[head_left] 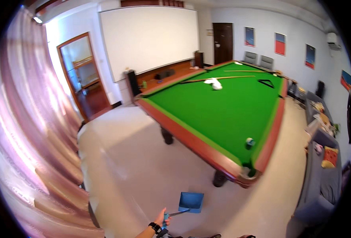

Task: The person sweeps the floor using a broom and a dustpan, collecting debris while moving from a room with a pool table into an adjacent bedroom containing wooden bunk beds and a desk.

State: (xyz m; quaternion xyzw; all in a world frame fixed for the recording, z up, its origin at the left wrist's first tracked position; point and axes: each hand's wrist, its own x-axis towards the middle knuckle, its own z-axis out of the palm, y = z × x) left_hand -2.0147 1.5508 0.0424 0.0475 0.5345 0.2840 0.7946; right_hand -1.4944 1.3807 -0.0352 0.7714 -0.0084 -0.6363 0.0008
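My left hand (pixel 161 219), with a dark watch (pixel 155 228) on its wrist, grips the light-blue handle (pixel 165 219) of a long-handled dustpan. A thin metal rod runs from the handle to the blue dustpan pan (pixel 191 201). The pan is over the pale floor near the pool table's close corner; whether it touches the floor I cannot tell. Nothing is visible inside it. My right hand is out of view. Before me stands a pool table (pixel 211 104) with green cloth and reddish-brown wooden rails.
On the cloth are a ball (pixel 250 142), two cues (pixel 238 77), a white cloth (pixel 216 84) and a black triangle rack (pixel 266 83). Long pinkish curtains (pixel 29 128) hang at left. A grey sofa (pixel 318 184) lines the right wall. Thick table legs (pixel 219 178) reach the floor.
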